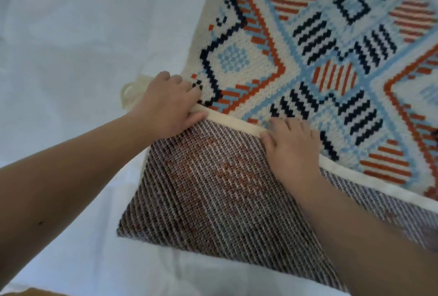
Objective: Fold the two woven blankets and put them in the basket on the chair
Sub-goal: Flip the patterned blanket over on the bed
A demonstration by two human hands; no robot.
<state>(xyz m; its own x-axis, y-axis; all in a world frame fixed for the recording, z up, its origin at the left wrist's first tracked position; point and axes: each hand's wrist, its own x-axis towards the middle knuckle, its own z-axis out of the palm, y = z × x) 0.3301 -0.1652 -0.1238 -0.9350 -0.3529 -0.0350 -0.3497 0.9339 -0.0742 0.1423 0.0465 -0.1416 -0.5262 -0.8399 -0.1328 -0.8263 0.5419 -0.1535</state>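
White sheet (71, 34) covers the surface at the far left, wrinkled, soft-looking underneath (probably a bed, cannot say for certain). A cream tassel (129, 91) pokes out from the blanket's corner, just left of the left hand (166, 103). That hand's grip is closed on the cream edge (237, 122) of the blanket (296, 46), thumb under the hem and fingers curled over the patterned face. To its right the right hand (291, 146) lies on the same edge, fingers bent over the hem and thumb tucked beneath; a pinch rather than a flat press, as far as can be seen. The blanket lies on the sheet with its near part turned over, so the striped grey-brown underside (213, 189) faces up below the hands and the orange, navy and pale blue pattern runs off toward the right. Judging by the thick stitches and the way the fold rolls instead of creasing, it is soft, limp and fairly heavy for cloth, not slippery, not fragile. Best held at the hem near the corners, hands well apart. No second blanket, basket or chair in view. No label, brand or writing visible.
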